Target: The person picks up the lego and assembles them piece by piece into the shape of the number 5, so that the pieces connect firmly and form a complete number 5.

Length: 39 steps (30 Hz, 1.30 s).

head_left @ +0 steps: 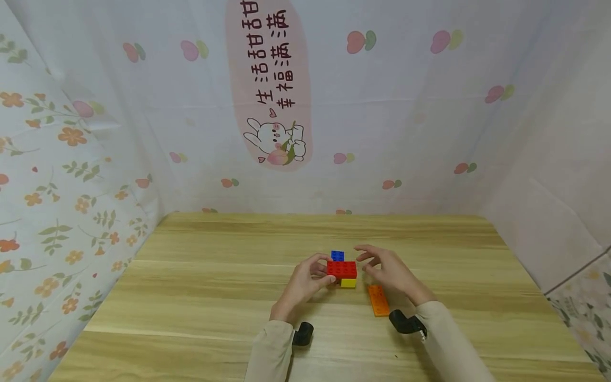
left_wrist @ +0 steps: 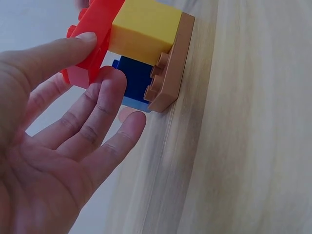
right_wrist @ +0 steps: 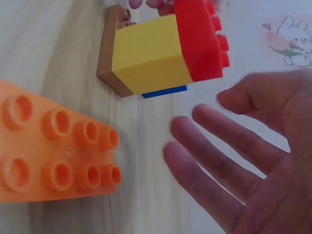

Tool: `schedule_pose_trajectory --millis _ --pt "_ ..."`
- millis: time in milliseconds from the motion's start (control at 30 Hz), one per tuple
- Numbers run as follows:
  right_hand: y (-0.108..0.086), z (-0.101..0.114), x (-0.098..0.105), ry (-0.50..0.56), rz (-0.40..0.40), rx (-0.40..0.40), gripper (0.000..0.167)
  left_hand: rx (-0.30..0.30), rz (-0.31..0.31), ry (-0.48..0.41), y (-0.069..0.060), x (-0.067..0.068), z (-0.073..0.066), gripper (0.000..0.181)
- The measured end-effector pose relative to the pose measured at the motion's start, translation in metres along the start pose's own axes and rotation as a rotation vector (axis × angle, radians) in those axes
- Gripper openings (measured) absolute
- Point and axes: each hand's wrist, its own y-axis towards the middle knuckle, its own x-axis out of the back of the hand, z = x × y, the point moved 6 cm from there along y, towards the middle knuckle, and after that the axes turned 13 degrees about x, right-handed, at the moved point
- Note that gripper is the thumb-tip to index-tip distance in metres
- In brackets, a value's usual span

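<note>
A red brick (head_left: 341, 269) lies on top of a yellow brick (head_left: 348, 283), which stands on a brown brick (left_wrist: 171, 73) on the table. The left hand (head_left: 305, 281) pinches the red brick's left end between thumb and fingers. Behind the stack is a blue brick (head_left: 337, 255); whether it touches the brown one cannot be told. To the right of the stack, the right hand (head_left: 389, 270) is held apart from it, fingers spread and holding nothing. In the right wrist view the yellow brick (right_wrist: 151, 54) sits at one end of the brown brick (right_wrist: 109, 53).
An orange brick (head_left: 378, 301) lies studs up on the wooden table (head_left: 215, 297), just below the right hand. Patterned cloth (head_left: 406, 127) hangs behind the table's back edge and at both sides. Each wrist carries a black mount.
</note>
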Motion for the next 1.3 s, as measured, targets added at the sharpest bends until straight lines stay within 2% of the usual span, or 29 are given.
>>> schedule_pose_trajectory --millis 133,333,600,700,933,1100,1300 --pt "0.009 -0.006 0.004 -0.028 -0.033 -0.052 0.038 0.008 0.008 -0.006 0.001 0.000 -0.001 0.035" --pt "0.025 -0.016 0.000 0.024 -0.013 -0.112 0.033 -0.001 0.019 -0.019 0.000 -0.001 -0.004 0.035" --pt "0.038 -0.026 -0.011 0.133 0.058 -0.125 0.037 -0.006 0.016 -0.003 -0.001 0.000 -0.003 0.034" --pt "0.040 -0.030 -0.014 0.133 0.073 -0.130 0.038 -0.016 0.017 -0.008 -0.001 0.000 -0.004 0.034" --pt "0.047 -0.033 -0.020 0.129 0.101 -0.080 0.037 -0.025 0.020 -0.011 -0.001 0.000 -0.005 0.034" --pt "0.048 -0.038 -0.021 0.125 0.066 -0.133 0.034 -0.025 0.009 -0.006 0.000 0.000 -0.006 0.034" --pt "0.041 -0.041 -0.014 0.106 -0.025 -0.169 0.034 -0.015 0.004 -0.014 -0.001 0.000 -0.002 0.039"
